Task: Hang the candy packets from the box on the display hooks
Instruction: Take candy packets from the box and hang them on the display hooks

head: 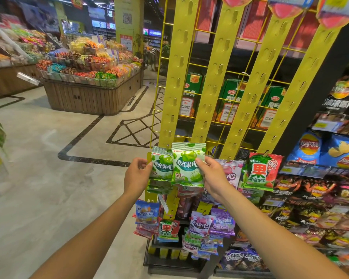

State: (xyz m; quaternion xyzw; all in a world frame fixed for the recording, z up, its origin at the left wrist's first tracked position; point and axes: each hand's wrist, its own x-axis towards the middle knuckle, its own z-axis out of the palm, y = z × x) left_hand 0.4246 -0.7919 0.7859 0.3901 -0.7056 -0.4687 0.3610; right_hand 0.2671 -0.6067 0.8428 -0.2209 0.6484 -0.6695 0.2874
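My right hand (213, 176) pinches the right edge of a green candy packet (186, 167) and holds it up against the lower end of a yellow hook strip (210, 77). My left hand (136, 175) grips the left edge of a second green candy packet (161, 168), which hangs on the leftmost yellow strip (177, 67) above more green packets. A pink packet (231, 172) and a watermelon packet (259, 172) hang on the two strips to the right. The box is not in view.
Most hooks higher up the four yellow strips are bare. More candy packets (201, 222) hang lower down. Chip bags (330, 150) fill shelves at right. A wooden bulk-candy island (89, 95) stands at left across the tiled floor.
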